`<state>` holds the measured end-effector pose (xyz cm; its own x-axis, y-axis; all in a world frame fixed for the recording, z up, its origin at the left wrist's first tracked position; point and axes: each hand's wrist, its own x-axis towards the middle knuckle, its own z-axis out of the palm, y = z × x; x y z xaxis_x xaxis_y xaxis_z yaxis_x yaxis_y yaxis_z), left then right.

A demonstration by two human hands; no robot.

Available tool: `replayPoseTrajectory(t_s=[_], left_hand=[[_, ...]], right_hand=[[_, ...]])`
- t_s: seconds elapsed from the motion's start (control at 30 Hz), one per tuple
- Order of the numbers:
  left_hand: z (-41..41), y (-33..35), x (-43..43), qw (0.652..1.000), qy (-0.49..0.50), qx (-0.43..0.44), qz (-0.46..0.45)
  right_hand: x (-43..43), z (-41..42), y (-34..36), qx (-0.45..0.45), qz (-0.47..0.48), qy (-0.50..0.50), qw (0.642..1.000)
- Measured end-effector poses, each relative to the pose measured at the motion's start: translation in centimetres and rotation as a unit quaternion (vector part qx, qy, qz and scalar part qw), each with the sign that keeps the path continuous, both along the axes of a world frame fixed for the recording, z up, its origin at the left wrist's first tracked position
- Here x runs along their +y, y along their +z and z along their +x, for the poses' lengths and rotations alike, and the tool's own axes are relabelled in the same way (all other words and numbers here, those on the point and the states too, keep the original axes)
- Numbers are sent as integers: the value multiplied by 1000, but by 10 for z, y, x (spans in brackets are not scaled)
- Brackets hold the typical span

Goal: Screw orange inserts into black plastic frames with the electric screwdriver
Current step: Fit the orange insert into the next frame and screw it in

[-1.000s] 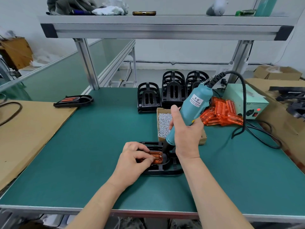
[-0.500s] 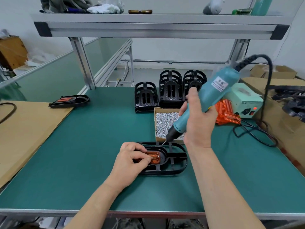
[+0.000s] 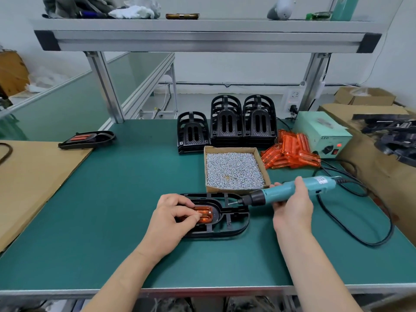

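Gripped in right hand (image 3: 290, 206), fingers curled round the teal barrel: electric screwdriver (image 3: 292, 190). Dropped since half a second ago from a steep tilt over the box of screws (image 3: 234, 170) to nearly level, bit pointing left over the right part of the black frame (image 3: 234, 221), short of the orange insert (image 3: 203, 213); contact with frame unclear. Pinched by left hand (image 3: 173, 215), thumb and fingers curled on the insert seated in the frame's left end, same hold as before. Flat on green mat (image 3: 112, 199) near the front edge, unmoved. Behind: pile of loose inserts (image 3: 290, 152), stacks of frames (image 3: 243, 124), power supply box (image 3: 322, 134). Far left: finished frame (image 3: 87, 139).
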<state>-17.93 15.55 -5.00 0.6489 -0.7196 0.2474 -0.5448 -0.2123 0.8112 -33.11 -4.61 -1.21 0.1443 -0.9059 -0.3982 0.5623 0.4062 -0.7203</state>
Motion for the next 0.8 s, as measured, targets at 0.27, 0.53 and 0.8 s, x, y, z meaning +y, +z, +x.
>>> replayPoseTrajectory(t_s=[0.27, 0.53, 0.8], left_hand=[[-2, 2, 0, 1000, 2, 9, 2], [-2, 0, 0, 1000, 4, -1, 5], [-1, -2, -1, 1000, 3, -2, 3]], right_hand=[[-6, -11, -7, 107, -14, 108, 988], [-12, -32, -8, 163, -64, 276, 945], [-15, -37, -4, 294, -75, 421, 855]])
